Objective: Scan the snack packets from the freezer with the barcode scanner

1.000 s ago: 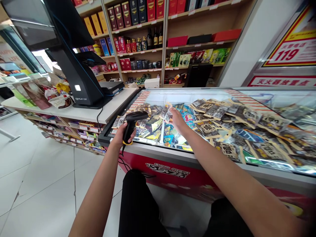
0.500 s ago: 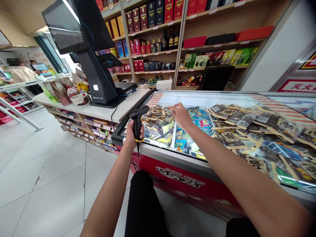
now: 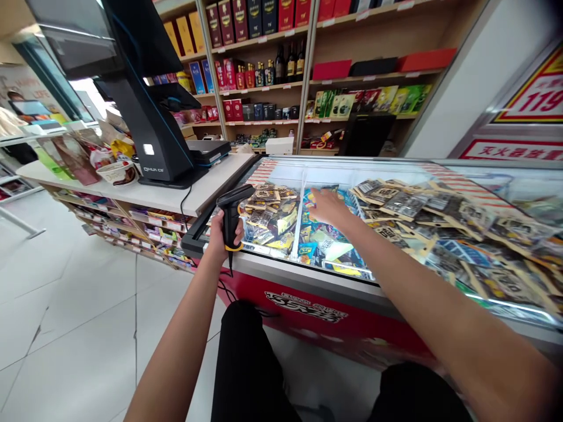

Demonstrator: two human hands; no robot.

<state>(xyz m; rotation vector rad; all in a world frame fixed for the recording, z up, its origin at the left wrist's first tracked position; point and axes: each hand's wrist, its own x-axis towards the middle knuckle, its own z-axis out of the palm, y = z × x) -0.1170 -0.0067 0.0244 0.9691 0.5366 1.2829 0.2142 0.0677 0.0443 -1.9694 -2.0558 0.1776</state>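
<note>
My left hand (image 3: 221, 234) is wrapped round the handle of a black barcode scanner (image 3: 232, 214) with yellow trim, above the near left corner of a red chest freezer (image 3: 308, 305). Its cord hangs down in front. My right hand (image 3: 329, 206) hovers over the glass top with fingers stretched and slightly apart, and nothing shows in it. Beneath it are blue snack-like packets (image 3: 328, 243). To its left is a pile of tan-and-black packets (image 3: 266, 202), beside the scanner. Many more tan-and-black packets (image 3: 404, 205) are heaped to the right.
At left stands a counter (image 3: 176, 202) with a black checkout terminal (image 3: 149, 117), a white bowl (image 3: 118, 173) and bagged goods. Shelves (image 3: 264, 88) of boxes and bottles rise behind the freezer. A red-lettered sign (image 3: 514, 149) is at right. Part of a person (image 3: 15, 97) shows far left.
My right hand has gone from pinched fingers near the left pile to stretched fingers over the blue packets. The view has swung right. My left hand still holds the barcode scanner.
</note>
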